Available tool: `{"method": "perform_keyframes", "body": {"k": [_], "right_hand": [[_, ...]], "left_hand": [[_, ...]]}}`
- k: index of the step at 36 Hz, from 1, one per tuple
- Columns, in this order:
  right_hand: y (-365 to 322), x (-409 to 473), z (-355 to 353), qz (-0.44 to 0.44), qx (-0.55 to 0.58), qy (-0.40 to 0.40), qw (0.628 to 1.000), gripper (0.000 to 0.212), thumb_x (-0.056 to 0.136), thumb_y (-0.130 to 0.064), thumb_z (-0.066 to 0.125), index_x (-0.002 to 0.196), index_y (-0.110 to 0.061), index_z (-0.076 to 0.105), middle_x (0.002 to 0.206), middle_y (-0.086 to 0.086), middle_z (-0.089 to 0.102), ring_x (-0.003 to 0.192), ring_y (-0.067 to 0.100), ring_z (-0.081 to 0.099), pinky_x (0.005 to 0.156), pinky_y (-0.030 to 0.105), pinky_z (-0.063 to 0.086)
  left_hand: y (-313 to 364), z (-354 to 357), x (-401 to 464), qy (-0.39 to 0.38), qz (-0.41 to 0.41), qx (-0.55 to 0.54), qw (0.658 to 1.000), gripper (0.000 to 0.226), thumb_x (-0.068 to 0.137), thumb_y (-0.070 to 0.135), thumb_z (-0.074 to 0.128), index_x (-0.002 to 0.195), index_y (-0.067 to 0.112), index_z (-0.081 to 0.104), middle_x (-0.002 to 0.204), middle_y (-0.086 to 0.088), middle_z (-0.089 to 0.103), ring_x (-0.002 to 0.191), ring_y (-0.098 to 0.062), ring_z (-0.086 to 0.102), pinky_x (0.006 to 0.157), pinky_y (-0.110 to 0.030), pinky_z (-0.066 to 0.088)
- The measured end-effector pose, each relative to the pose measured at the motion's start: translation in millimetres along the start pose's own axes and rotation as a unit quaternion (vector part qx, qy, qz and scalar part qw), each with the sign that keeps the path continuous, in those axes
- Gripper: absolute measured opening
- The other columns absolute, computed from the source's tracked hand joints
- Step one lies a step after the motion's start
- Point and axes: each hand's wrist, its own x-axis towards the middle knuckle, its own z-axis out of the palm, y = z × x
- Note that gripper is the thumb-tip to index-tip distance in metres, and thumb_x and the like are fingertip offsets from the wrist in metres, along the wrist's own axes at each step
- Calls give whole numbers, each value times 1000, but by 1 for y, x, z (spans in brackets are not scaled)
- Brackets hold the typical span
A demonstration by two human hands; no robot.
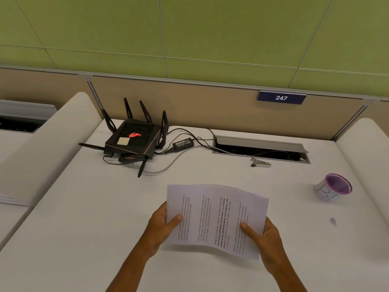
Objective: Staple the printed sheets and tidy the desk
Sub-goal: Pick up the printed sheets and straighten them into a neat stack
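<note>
Printed sheets (216, 218) held fanned above desk — stapler (260, 164) perhaps behind.

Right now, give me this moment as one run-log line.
left hand: holding printed sheets | right hand: holding same sheets | stapler: untouched on desk

Your white desk (94, 207) is carrying a black router (131, 140) sitting at ten o'clock, its adapter (182, 143) lying beside it, a stapler (260, 164) resting at one o'clock, a purple-rimmed cup (332, 189) standing at three.
</note>
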Motion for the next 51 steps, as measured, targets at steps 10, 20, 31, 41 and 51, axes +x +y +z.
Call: {"method": "perform_keyframes", "body": {"k": [10, 20, 31, 41, 51], "right_hand": [[5, -7, 15, -44, 3, 128, 991, 42, 73, -18, 95, 107, -37, 79, 99, -10, 83, 90, 8, 79, 70, 20, 65], [33, -8, 36, -12, -32, 164, 986, 40, 83, -20, 90, 107, -43, 67, 108, -10, 76, 100, 9, 72, 64, 11, 58], [33, -3, 29, 1, -76, 145, 986, 32, 93, -30, 80, 122, -30, 67, 107, -5, 77, 99, 17, 74, 68, 18, 58], [14, -12, 6, 18, -28, 72, 997, 32, 87, -24, 85, 117, -29, 74, 103, -3, 84, 87, 24, 82, 72, 41, 68], [19, -33, 4, 82, 110, 99, 986, 37, 78, -25, 87, 113, -33, 76, 111, 5, 83, 96, 32, 81, 74, 45, 66]], "left_hand": [[-1, 13, -1, 122, 55, -14, 991, 37, 99, 13, 74, 121, 41, 64, 111, 13, 78, 105, -8, 75, 79, -11, 60], [-20, 37, -3, 121, 44, -43, 991, 42, 104, 16, 66, 136, 39, 52, 123, 8, 69, 112, -15, 69, 71, -12, 60], [-21, 29, -1, 119, 40, -18, 992, 39, 105, 15, 64, 134, 38, 53, 119, 7, 70, 107, -18, 72, 67, -15, 61], [3, -1, 16, 67, 40, 75, 994, 23, 101, 28, 72, 120, 33, 62, 115, 12, 77, 96, -14, 79, 72, -26, 66], [-14, -9, -4, 86, -66, -92, 990, 24, 100, 20, 73, 123, 30, 71, 108, 2, 84, 100, -22, 81, 86, -36, 59]]}}
